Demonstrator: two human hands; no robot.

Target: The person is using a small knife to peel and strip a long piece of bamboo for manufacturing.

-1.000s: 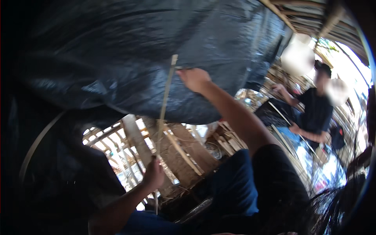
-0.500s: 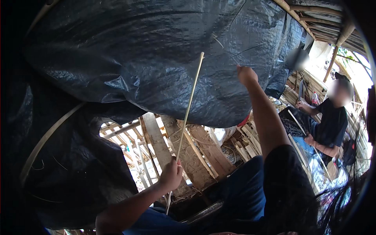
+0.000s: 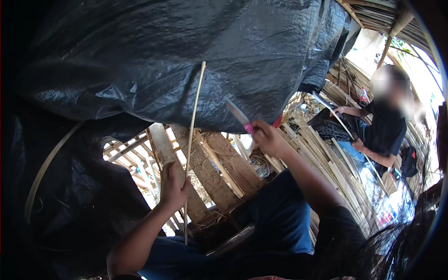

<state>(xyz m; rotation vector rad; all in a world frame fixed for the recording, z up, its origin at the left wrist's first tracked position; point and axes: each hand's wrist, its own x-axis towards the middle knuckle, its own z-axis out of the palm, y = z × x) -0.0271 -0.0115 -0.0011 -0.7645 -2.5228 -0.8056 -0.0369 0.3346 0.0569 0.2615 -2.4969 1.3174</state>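
Observation:
A long thin pale stick, likely a bamboo strip, stands nearly upright in front of me, its lower end down by my lap. My left hand holds it low down with the thumb against it and the fingers pointing upward. In my right hand is a knife, its pink handle gripped in closed fingers. The blade points up and left, toward the strip but apart from it. Behind both hangs a black plastic sheet.
Below the sheet are worn wooden planks with gaps and shavings. Many split strips lie in a pile at the right. Beyond it, a co-worker sits with a blade and a strip in hand. A bottle stands behind.
My right hand has come down and left from up by the sheet, and the knife now shows clearly. My left fingers have loosened somewhat on the strip. The view has shifted right.

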